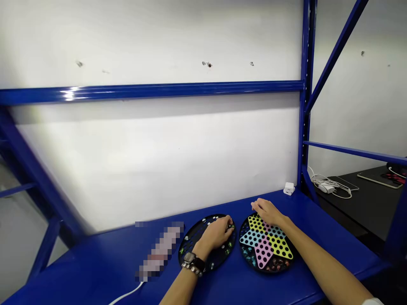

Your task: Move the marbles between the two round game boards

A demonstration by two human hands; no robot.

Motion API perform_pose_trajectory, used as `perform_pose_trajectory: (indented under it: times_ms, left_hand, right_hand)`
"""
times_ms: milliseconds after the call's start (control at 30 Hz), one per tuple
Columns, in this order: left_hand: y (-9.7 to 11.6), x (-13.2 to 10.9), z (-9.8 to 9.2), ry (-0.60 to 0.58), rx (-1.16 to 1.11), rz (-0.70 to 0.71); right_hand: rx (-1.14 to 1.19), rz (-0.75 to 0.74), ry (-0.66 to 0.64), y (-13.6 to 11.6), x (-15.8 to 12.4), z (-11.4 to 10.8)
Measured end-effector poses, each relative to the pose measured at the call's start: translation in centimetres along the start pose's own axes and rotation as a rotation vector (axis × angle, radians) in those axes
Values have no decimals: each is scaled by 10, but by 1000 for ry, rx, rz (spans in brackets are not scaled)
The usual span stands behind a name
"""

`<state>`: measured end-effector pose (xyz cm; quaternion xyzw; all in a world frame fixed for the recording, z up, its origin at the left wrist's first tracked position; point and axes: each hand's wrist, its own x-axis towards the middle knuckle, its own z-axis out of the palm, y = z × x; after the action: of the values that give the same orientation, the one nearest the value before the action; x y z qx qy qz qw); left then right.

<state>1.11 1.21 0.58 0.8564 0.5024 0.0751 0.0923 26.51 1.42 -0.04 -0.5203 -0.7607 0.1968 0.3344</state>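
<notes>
From the star board [266, 242], the blue tabletop [270, 289] offers passage toward six o'clock; the right forearm [315, 258] bars four, the black tray [218, 257] nine.

Left hand [216, 233] over black round tray [218, 260], right hand [267, 211] over star-patterned board's [263, 250] far edge, blue shelf [241, 292] beneath

Glare whitens the blue crossbar [151, 90] at left; 1 patch [161, 253] is pixelated.

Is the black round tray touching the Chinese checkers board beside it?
Apart: the head view shows a narrow strip of blue tabletop between the black round tray and the Chinese checkers board.
</notes>
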Motion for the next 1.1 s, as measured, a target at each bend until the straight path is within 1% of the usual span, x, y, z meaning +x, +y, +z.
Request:
perform_pose_trajectory:
  times_ms: [100,200,300,333,400,467,500,533,600,633,700,767,833,867,933,1000,1067,1100]
  left_hand:
    - [-1,-1,-2,-20,-2,7]
    - [-4,-2,-4,19,-56,36]
    - [-4,-2,-7,77,-136,54]
    - [-1,-2,-10,116,-187,66]
    - [8,0,-16,233,-325,94]
    - [23,2,-22,339,-432,126]
    - [31,3,-25,362,-450,150]
    - [40,5,-28,361,-434,180]
    - [55,10,-32,314,-320,239]
    - [61,12,-34,288,-250,258]
    - [67,16,-37,254,-144,276]
    - [67,14,-43,246,-133,281]
    - [58,5,-51,247,-162,253]
    - [51,-3,-55,244,-174,217]
    - [33,-23,-62,190,-163,110]
    - [13,-47,-63,21,-117,18]
    - [-5,-71,-58,-153,-105,-59]
    - [-11,-81,-53,-213,-120,-80]
  right_hand:
    - [-18,-53,-13,-8,-1,3]
    - [-33,-91,-7,-13,-2,6]
    - [75,-134,22,-18,-2,12]
    - [152,-141,31,-20,-1,15]
    - [363,-121,16,-27,-1,23]
    - [634,-51,-57,-34,-2,31]
    - [784,-3,-111,-38,-3,35]
    - [935,50,-168,-42,-4,38]
    - [1199,169,-256,-47,-6,41]
    - [1295,237,-282,-48,-6,41]
    - [1406,370,-296,-47,-6,39]
    - [1443,446,-263,-44,-5,35]
    - [1452,440,-229,-39,-3,30]
    - [1454,421,-214,-37,-2,28]
    - [1452,391,-194,-33,-1,26]
    - [1453,383,-172,-30,-1,25]
    - [1467,382,-158,-27,-1,26]
    - [1480,383,-158,-26,-1,27]
